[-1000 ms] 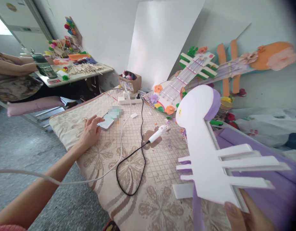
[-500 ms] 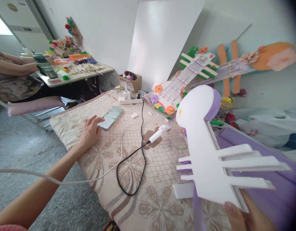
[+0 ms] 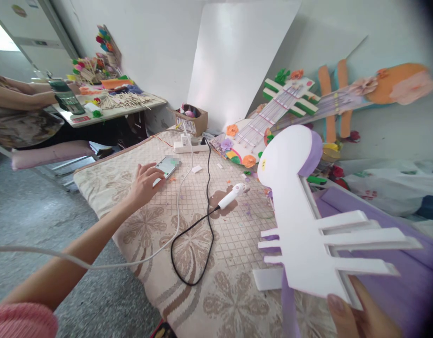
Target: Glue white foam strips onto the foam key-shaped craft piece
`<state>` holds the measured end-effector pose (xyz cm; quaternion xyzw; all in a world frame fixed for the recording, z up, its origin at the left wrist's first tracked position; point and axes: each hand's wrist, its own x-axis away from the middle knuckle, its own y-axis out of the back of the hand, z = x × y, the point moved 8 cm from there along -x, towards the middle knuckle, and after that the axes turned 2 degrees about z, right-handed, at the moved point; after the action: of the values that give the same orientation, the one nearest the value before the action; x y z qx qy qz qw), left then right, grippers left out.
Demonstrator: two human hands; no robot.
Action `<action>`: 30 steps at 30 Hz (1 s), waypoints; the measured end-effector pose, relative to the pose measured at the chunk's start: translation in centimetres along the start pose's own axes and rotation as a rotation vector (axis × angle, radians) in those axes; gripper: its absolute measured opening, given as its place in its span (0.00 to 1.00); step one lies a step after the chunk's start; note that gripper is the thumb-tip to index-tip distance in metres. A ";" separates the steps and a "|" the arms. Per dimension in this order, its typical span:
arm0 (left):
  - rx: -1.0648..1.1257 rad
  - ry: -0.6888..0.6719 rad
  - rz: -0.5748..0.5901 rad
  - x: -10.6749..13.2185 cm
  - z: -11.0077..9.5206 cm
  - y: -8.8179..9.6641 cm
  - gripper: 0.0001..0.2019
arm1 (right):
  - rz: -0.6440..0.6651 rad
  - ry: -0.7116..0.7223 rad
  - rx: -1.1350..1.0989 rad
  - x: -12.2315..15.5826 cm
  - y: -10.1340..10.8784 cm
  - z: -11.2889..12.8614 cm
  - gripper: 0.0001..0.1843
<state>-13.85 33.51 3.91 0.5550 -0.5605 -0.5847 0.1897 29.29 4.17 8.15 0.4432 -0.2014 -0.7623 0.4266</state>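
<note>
My left hand (image 3: pixel 146 183) reaches over a smartphone (image 3: pixel 167 168) that lies on the patterned tablecloth. Its fingers are stretched out, with the tips at the screen. In my right hand (image 3: pixel 360 312), at the lower right, is a white foam-board cut-out (image 3: pixel 297 225), pinched at its bottom corner between thumb and fingers. This cut-out has a rounded end, thin prongs along both sides, and purple paper on part of its edge. Between the hands, a white hot glue gun (image 3: pixel 230 197) rests on a brown stain, its black cord looping over the cloth.
Behind stand a power strip (image 3: pixel 191 146), a cardboard box (image 3: pixel 191 119) and a flower-decorated paper guitar (image 3: pixel 251 136). A white cable (image 3: pixel 177 206) crosses the table. Purple sheets (image 3: pixel 389 281) lie at right. At the left, a person (image 3: pixel 22 103) sits by another table (image 3: pixel 111 112) with sticks.
My left hand has slid right and away from me, further over the phone, which appears shifted slightly. My right hand and the cut-out have barely moved.
</note>
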 end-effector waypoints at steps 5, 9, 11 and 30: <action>-0.042 -0.053 0.151 -2.8 -1.8 -2.4 0.12 | -0.043 -0.033 0.008 -0.5 0.2 1.0 0.25; -0.006 -0.082 0.227 -4.2 -2.8 -3.6 0.10 | -0.040 -0.063 -0.012 -0.3 0.1 0.8 0.24; 0.029 -0.086 0.215 -4.9 -3.2 -3.5 0.10 | -0.044 -0.070 -0.023 -0.2 0.1 0.6 0.24; 0.218 0.021 0.242 -5.7 -2.3 -2.2 0.11 | 0.030 -0.120 -0.005 0.3 -0.4 0.0 0.25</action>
<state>-9.22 37.98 5.05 0.5067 -0.6814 -0.4875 0.2031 29.08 4.15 7.76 0.3923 -0.2312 -0.7816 0.4263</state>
